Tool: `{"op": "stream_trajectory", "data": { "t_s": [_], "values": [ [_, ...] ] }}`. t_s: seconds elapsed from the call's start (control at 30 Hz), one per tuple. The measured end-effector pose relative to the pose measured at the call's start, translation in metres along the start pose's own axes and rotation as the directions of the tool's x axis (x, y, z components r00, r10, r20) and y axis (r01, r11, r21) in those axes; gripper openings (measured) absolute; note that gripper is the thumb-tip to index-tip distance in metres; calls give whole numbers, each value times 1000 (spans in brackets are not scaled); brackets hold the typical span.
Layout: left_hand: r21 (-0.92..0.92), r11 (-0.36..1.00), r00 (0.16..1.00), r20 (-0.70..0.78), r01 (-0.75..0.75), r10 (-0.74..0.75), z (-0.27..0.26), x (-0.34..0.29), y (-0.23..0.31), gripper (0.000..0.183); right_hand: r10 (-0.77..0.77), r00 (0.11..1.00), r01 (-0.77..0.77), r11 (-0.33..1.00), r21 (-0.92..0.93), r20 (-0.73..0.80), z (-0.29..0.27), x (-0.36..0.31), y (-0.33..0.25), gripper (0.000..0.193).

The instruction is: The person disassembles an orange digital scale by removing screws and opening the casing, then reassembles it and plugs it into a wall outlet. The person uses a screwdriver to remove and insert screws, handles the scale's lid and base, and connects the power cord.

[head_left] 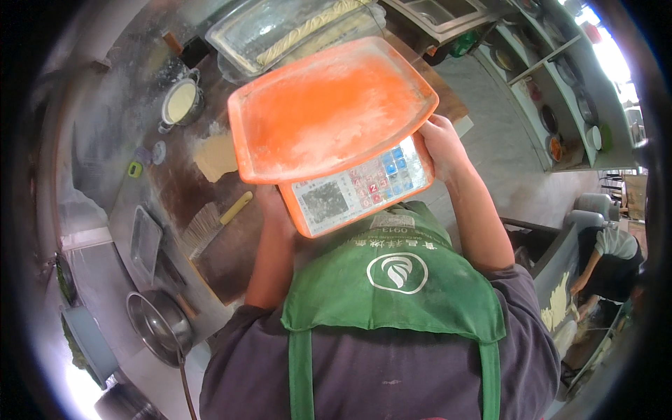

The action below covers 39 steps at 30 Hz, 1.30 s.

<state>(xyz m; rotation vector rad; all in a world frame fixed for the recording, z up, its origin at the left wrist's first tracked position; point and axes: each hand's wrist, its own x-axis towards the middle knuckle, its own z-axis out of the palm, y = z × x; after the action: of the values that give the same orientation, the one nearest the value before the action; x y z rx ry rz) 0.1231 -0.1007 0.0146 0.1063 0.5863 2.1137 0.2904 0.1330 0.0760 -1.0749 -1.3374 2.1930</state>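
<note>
An orange kitchen scale [336, 112] with a wide, flour-dusted tray is held up in front of my green apron. Its keypad panel [364, 189] faces me below the tray. My right hand [443, 145] grips the scale's right side, fingers wrapped round the edge. At the lower left corner, my left hand [274, 203] supports the scale from beneath, its fingers mostly hidden behind it. A brush with a yellow handle [236, 208] lies on the floury wooden worktop [241, 248] just left of my left forearm.
Beyond the scale stands a clear tub [241, 38] holding a twisted dough strip [308, 31]. A pot of pale contents [180, 103] is on the worktop's left, a steel pan [159, 325] at lower left. Another person [609, 259] handles dough at far right, below shelves [560, 84].
</note>
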Motion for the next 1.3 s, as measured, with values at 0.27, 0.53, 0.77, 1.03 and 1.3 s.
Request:
{"op": "stream_trajectory", "data": {
  "t_s": [0.27, 0.53, 0.77, 1.03, 1.3],
  "values": [
    [121, 993, 988, -148, -15, 33, 1, 1, 2, 60, -68, 997, 67, 998, -15, -27, 3, 6, 10, 40],
    [78, 997, 998, -63, 13, -8, 7, 1, 1, 63, -20, 1000, 19, 999, 34, 12, 3, 2, 9, 43],
    [43, 998, 988, -151, 40, -33, 4, 4, -3, 61, -12, 1000, 11, 999, 35, 9, 2, 5, 17, 49],
    [37, 995, 983, -168, 87, -80, -2, 4, -6, 63, 5, 1000, -6, 999, 37, 26, -2, 8, 27, 52],
    [43, 995, 983, -162, 93, -85, -9, 4, -8, 63, 12, 1000, -14, 998, -61, -19, -8, 17, 41, 53]
  ]
}}
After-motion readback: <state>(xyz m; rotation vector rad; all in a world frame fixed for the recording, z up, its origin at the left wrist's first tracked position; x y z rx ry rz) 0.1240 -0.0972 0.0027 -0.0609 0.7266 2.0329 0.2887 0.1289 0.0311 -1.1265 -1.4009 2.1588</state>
